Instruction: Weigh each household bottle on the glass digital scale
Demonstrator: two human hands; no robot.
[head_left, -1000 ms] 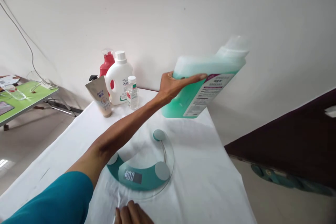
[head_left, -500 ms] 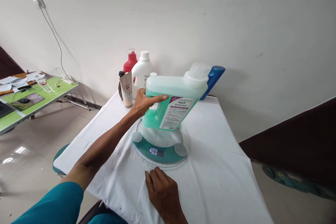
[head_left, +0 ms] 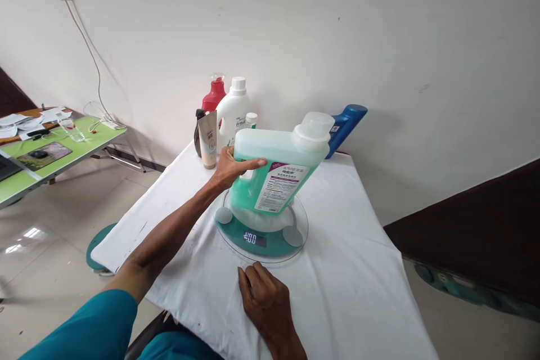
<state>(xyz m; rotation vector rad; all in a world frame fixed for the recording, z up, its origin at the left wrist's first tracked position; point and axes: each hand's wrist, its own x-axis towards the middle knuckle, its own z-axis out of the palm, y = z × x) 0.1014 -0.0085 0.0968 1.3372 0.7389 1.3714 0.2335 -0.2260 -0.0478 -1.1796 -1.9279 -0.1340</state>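
Note:
My left hand (head_left: 239, 169) is closed around the side of a large clear jug of green liquid (head_left: 274, 180) with a translucent cap and a white label. The jug is tilted to the right, over a round glass scale (head_left: 255, 247) whose display reads 0.0. Whether the jug's base touches the glass I cannot tell. My right hand (head_left: 265, 295) rests on the white tablecloth just in front of the scale, fingers curled in, with nothing visible in it.
Behind the jug stand a beige tube (head_left: 208, 140), a white bottle (head_left: 232, 109), a red bottle (head_left: 214, 94), a small white-capped bottle (head_left: 251, 118) and a dark bottle (head_left: 197, 135). A blue bottle (head_left: 348, 129) is by the wall. A green desk (head_left: 90, 140) is at left.
The jug in my left hand has come down slightly toward the scale. My right hand has stayed in front of the scale. The whole view has shifted a little.

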